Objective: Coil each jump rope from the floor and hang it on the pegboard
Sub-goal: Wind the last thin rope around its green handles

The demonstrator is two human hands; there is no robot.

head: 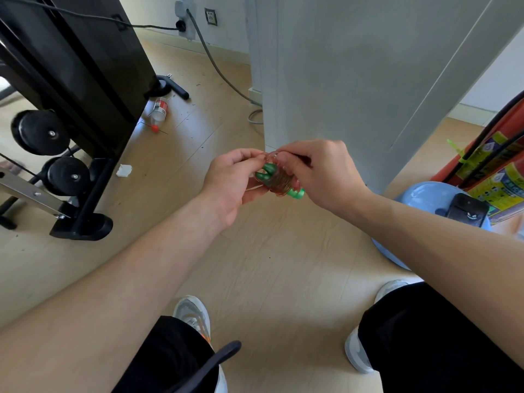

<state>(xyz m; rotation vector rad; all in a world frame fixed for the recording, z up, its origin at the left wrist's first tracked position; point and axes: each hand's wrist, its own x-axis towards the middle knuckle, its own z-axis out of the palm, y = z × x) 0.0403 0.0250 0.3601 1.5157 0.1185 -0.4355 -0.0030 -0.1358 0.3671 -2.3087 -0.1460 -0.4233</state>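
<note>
A jump rope point(279, 181) with green handles and a thin reddish cord is wound into a tight bundle, held in the air between both hands above the wooden floor. My left hand point(231, 184) grips the bundle from the left, fingers curled round the handles. My right hand point(323, 173) pinches the cord at the top of the bundle with thumb and fingertips. One green handle end sticks out below my right hand. No pegboard is in view.
A black exercise machine point(71, 109) with weight plates stands at the left. A plastic bottle point(159, 109) and a grey cable point(221, 72) lie on the floor behind. A grey-white column point(354, 66) rises ahead. At the right are a red fire extinguisher point(487, 163) and a blue basin point(425, 199).
</note>
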